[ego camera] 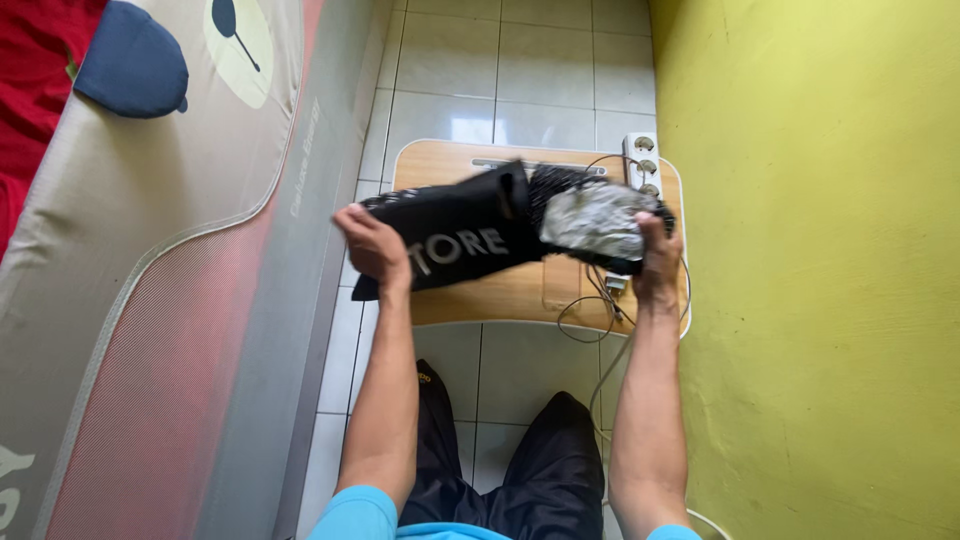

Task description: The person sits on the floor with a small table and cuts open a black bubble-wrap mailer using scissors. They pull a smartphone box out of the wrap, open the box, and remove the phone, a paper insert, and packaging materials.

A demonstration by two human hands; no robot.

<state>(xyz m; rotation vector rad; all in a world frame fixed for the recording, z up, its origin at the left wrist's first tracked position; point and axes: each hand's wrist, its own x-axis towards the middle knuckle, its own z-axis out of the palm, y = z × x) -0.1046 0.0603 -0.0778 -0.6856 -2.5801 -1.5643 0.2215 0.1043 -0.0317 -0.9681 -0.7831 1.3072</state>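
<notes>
Black plastic is gripped at both ends — a black bag with white lettering is held up above a small wooden lap table that rests on the pale tiled floor. From the head camera, the left hand is seen clenched on the bag's left edge, knuckles toward the lens. The right hand is closed around the other end, where a crinkled silvery-grey wrapped bundle is pressed against the bag's mouth; whether the bundle is partly inside the bag cannot be told. Bag and bundle are held clear of the tabletop, just over its middle. A white power strip is seen at the table's far right corner, and thin cables are trailed across the right side and off toward the knees. A padded mattress in beige and red is laid along the left — a yellow-green wall is close on the right.
</notes>
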